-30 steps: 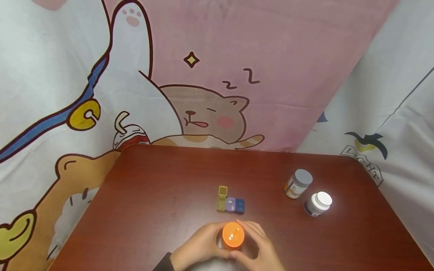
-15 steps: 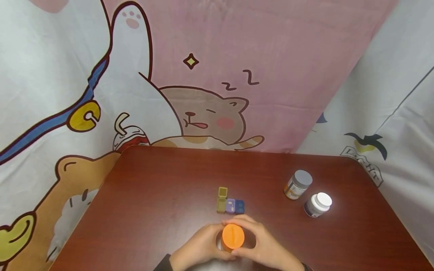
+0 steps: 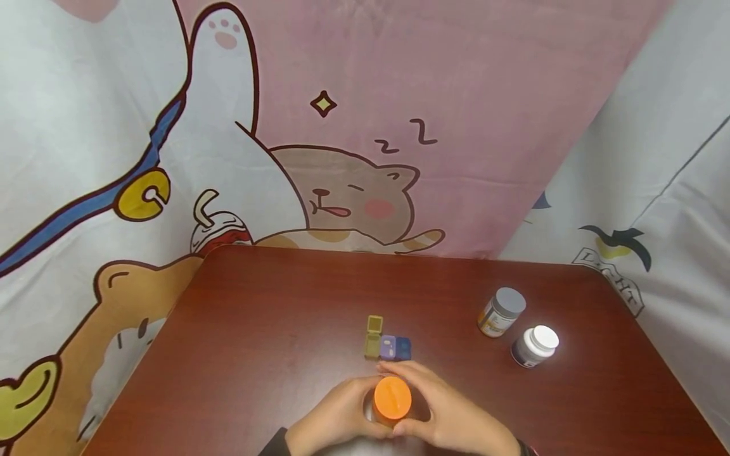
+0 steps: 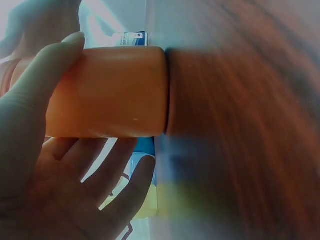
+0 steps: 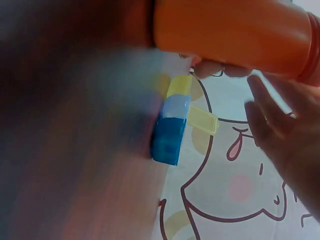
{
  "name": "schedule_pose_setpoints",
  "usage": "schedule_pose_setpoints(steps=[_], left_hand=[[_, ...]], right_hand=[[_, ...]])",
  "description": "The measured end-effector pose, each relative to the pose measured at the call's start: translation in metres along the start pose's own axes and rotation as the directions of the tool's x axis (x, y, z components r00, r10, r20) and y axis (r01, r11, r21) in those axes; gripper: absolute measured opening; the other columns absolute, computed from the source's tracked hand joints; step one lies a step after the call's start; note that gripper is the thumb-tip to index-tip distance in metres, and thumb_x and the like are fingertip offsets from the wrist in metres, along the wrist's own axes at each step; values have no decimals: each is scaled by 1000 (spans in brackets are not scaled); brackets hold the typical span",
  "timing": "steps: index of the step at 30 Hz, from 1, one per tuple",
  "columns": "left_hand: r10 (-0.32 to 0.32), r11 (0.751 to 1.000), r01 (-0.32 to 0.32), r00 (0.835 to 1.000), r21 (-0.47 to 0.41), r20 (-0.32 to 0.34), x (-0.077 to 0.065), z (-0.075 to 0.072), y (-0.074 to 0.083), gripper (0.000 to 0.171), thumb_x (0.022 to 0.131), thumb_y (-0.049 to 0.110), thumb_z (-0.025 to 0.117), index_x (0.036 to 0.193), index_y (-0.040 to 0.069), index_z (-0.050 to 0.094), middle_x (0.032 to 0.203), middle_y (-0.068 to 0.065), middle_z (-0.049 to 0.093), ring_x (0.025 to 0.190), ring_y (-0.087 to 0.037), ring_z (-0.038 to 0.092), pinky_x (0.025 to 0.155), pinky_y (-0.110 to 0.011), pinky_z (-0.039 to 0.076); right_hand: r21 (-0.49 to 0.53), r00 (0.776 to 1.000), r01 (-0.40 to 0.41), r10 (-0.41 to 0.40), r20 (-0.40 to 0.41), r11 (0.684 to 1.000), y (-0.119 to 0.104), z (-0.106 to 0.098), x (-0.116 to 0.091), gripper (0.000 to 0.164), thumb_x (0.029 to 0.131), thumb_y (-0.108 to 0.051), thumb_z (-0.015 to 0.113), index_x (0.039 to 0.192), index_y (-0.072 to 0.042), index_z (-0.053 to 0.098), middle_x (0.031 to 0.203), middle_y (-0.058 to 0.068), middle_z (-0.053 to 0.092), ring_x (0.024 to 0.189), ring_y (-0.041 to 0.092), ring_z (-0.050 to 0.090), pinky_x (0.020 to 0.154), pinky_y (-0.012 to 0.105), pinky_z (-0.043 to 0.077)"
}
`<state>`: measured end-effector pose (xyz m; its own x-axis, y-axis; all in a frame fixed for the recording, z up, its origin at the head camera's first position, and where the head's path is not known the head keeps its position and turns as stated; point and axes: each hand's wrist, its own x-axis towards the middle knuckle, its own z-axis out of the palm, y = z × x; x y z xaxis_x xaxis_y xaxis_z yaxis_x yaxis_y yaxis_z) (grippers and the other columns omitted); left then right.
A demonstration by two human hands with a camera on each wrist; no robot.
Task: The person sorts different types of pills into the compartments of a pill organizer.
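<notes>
Left hand (image 3: 336, 408) was bare up to a plain black sleeve (image 3: 277, 444) with a slanting edge. Right hand (image 3: 453, 415) was likewise bare; beyond it showed a narrow dark edging (image 3: 525, 448), faintly reddish outward, too little visible to tell sleeve from band.

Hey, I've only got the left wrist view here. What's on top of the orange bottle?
Observer: The head view shows an orange cap on the orange bottle.
Operator: Okay. Is anything standing open?
Observer: Yes, the yellow lid of the small pill box.
Operator: And anything off to the right?
Observer: A grey-lidded jar stands farther back and to the left of a white bottle.
</notes>
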<state>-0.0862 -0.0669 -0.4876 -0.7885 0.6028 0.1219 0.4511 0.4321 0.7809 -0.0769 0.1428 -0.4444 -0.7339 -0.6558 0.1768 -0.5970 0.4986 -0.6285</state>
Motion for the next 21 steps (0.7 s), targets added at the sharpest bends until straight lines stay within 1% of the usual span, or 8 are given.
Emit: schedule_pose_setpoints(steps=[2,3,6,8,11,13,15,21], left_hand=[[10,1000,-10,1000,-8,5,1,0,0,50,64,41,76,108,29,56,97,22,57,86,4,52,77,-23,44],[10,1000,-10,1000,-8,6,1,-1,1,51,64,41,76,109,29,56,97,22,57,86,4,52,77,-23,44],[2,1000,-2,1000,-18,14,0,-2,3,54,63,40,77,111,29,56,99,22,57,88,4,52,77,-24,44],[-6,1000,7,1000,-26,19,0,-2,4,54,62,39,78,111,30,56,99,22,57,88,3,52,78,-24,44],[-20,999,21,999,-45,31,-1,-3,4,54,63,40,77,111,31,55,101,21,57,89,3,52,78,-25,44],[-30,998,32,999,-54,37,-1,-3,4,54,63,41,77,111,32,55,101,21,57,90,3,52,79,-25,45],[-30,998,32,999,-53,37,-1,-3,3,54,63,42,76,111,32,55,102,21,57,91,3,52,79,-26,45],[-11,999,12,1000,-48,20,-1,-2,3,54,63,44,76,112,32,55,103,21,57,92,2,52,81,-27,44]], right_hand=[[-17,997,-57,56,-61,998,-2,2,-6,74,72,-49,66,136,-31,34,133,-16,37,120,7,35,93,43,37],[-18,993,-55,53,-102,998,-2,3,-8,73,72,-48,67,135,-30,35,132,-15,39,119,7,37,92,42,38],[6,975,5,-4,-224,1000,-1,6,-15,67,73,-37,71,132,-21,43,125,-9,46,111,9,43,90,33,40],[13,953,57,-50,-299,998,-1,9,-20,62,73,-27,73,128,-15,48,119,-5,51,107,11,46,89,26,40],[0,922,73,-68,-381,997,-3,13,-27,57,70,-21,76,123,-13,54,114,-4,55,104,11,49,88,19,38],[-11,909,66,-65,-412,998,-6,16,-30,57,69,-20,77,121,-14,55,113,-5,56,103,11,49,88,16,37],[-15,906,63,-63,-419,998,-7,18,-32,58,69,-20,77,122,-13,55,114,-4,57,104,11,49,89,16,36],[16,927,59,-48,-373,998,-9,21,-31,67,68,-23,77,127,-7,49,118,2,53,107,13,45,90,21,37]])
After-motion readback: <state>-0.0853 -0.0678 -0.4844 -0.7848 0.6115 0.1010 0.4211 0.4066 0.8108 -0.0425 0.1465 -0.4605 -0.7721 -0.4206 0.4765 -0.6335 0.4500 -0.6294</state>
